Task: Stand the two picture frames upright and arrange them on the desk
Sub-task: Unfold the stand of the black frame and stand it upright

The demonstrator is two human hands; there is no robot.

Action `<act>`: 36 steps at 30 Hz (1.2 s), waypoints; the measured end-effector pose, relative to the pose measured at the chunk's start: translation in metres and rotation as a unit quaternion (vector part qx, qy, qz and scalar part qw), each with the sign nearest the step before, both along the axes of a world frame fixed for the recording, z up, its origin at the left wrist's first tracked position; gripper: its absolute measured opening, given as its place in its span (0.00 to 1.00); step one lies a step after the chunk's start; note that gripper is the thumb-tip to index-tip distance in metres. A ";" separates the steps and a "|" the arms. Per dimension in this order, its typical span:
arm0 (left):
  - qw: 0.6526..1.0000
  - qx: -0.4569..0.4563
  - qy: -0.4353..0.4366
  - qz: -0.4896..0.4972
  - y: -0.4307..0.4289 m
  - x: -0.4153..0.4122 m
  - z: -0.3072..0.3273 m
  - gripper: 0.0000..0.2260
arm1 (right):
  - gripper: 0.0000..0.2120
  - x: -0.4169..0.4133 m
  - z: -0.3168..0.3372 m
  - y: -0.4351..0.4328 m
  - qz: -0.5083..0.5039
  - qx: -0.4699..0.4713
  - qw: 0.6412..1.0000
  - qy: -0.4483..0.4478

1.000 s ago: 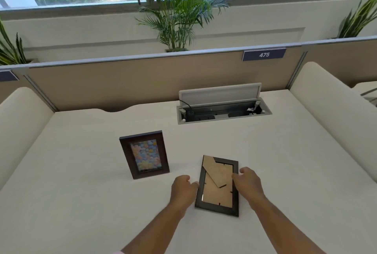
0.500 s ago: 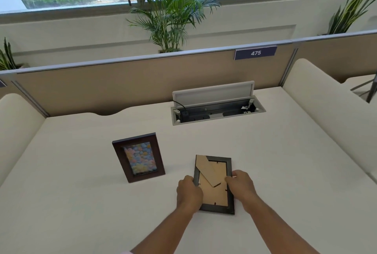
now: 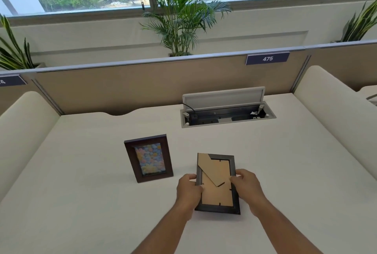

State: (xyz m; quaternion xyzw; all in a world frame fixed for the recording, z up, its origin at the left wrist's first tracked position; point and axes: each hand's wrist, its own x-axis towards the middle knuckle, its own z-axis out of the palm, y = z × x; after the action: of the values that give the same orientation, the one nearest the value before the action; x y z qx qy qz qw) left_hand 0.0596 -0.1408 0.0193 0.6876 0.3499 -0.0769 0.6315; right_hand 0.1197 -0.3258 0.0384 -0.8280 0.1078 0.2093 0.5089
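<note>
Both my left hand and right hand grip the face-down black rectangular picture frame beside the upright brown wooden frame on the white desk.

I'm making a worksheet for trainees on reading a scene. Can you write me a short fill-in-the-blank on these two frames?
1. The brown wooden frame with the pastel picture already stands ____.
2. The dark grey frame shows its cardboard ____ side to the camera.
3. The left hand and the right hand grip the dark grey frame by its two ____ edges.

Missing words: upright; back; side
</note>
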 end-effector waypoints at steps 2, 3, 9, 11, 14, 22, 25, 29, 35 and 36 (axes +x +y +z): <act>0.999 -0.047 -0.017 -0.012 0.003 -0.002 0.003 0.15 | 0.08 -0.002 0.001 0.001 -0.003 0.012 1.000 0.008; 0.997 -0.066 -0.023 -0.021 0.005 -0.004 0.006 0.15 | 0.08 -0.002 0.000 0.001 -0.009 0.017 1.000 0.015; 0.992 -0.114 -0.047 -0.037 0.011 -0.015 0.014 0.16 | 0.14 0.003 0.011 0.002 -0.009 0.019 1.000 -0.003; 0.990 -0.117 -0.055 -0.046 0.011 -0.019 0.019 0.17 | 0.24 0.004 0.021 0.006 0.008 -0.046 0.994 -0.103; 0.990 -0.105 -0.061 -0.065 0.008 -0.023 0.024 0.17 | 0.24 0.009 0.036 0.020 0.081 -0.133 0.961 -0.227; 0.988 -0.114 -0.079 -0.072 0.008 -0.032 0.034 0.18 | 0.22 0.026 0.053 0.043 0.264 -0.247 0.903 -0.233; 0.987 -0.121 -0.087 -0.065 0.011 -0.033 0.040 0.18 | 0.23 0.025 0.059 0.048 0.288 -0.242 0.899 -0.223; 0.989 -0.108 -0.085 -0.052 0.016 -0.032 0.041 0.17 | 0.25 0.021 0.067 0.050 0.278 -0.181 0.915 -0.229; 0.992 -0.093 -0.078 -0.035 0.021 -0.032 0.040 0.15 | 0.17 0.015 0.075 0.045 0.235 -0.046 0.944 -0.225; 0.992 -0.091 -0.077 -0.035 0.022 -0.032 0.041 0.15 | 0.17 0.015 0.075 0.043 0.235 -0.034 0.947 -0.218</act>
State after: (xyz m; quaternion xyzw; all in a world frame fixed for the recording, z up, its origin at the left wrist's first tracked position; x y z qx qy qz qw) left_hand 0.0278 -0.1190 0.0598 0.6429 0.2672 -0.0770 0.7137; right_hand 0.1347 -0.2823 0.1136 -0.8720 -0.1962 0.1330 0.4282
